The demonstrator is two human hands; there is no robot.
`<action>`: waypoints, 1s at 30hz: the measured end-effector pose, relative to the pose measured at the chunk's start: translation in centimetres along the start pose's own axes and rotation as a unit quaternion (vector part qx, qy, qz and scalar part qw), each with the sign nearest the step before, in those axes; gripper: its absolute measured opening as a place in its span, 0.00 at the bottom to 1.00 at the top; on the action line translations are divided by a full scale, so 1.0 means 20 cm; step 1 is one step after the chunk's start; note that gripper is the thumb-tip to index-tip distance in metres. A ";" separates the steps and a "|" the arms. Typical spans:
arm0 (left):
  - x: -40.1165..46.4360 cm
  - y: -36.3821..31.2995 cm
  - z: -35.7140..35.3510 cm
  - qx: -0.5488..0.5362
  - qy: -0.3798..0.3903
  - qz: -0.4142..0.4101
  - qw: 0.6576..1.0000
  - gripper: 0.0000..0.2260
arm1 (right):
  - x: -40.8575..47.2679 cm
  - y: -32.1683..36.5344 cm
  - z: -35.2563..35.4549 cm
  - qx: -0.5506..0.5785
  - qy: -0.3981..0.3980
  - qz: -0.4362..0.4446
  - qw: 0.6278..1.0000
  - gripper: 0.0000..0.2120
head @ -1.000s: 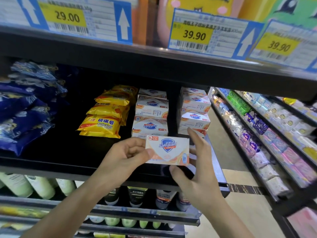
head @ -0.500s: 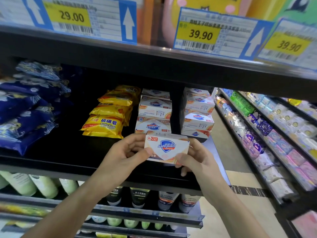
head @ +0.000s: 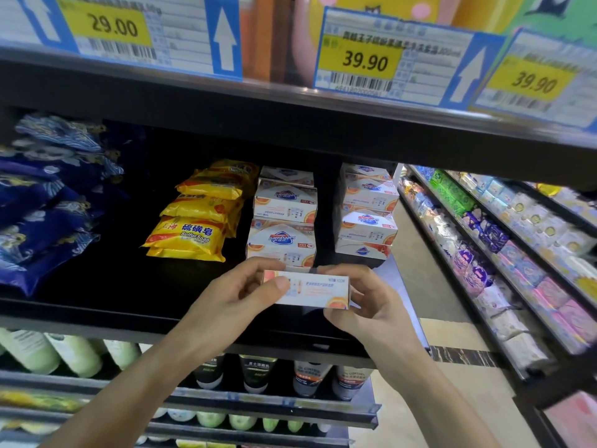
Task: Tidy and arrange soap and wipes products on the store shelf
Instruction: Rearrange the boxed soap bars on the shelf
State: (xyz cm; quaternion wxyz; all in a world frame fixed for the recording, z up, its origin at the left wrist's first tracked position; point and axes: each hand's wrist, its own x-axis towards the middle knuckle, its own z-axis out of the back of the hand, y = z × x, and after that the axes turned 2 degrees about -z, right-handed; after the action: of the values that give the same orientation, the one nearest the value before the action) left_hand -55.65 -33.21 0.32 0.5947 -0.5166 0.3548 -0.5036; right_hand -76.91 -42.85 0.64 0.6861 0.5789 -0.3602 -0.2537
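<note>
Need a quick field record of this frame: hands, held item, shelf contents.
left hand: grips the left end of the soap box, thumb on its front
right hand: grips the right end of the same box
soap box: held level, narrow side toward the camera, in front of the nearer white stack
white soap stacks: two columns, side by side
yellow soap packs: piled left of the white stacks
blue packs: far left of the shelf
shelf: dark, bare at front left
price tags: 29.00, 39.90, 39.90 on the rail above
</note>
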 end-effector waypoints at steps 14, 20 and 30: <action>-0.02 0.04 0.05 -0.088 -0.061 -0.068 0.992 0.24 | 0.07 -0.04 0.03 0.156 -0.032 -0.087 0.983 0.23; -0.02 0.04 0.06 -0.022 -0.008 -0.079 0.997 0.28 | 0.06 0.00 0.01 0.069 0.021 -0.105 0.992 0.28; -0.01 0.05 0.07 0.015 0.025 -0.080 0.996 0.33 | 0.04 -0.01 0.02 0.039 0.010 -0.097 0.994 0.14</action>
State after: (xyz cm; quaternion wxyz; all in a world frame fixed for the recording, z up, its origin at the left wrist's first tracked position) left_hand -54.14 -32.75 -0.32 0.5511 -0.5218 0.3197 -0.5674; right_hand -76.66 -43.68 0.70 0.6390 0.6399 -0.3045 -0.2992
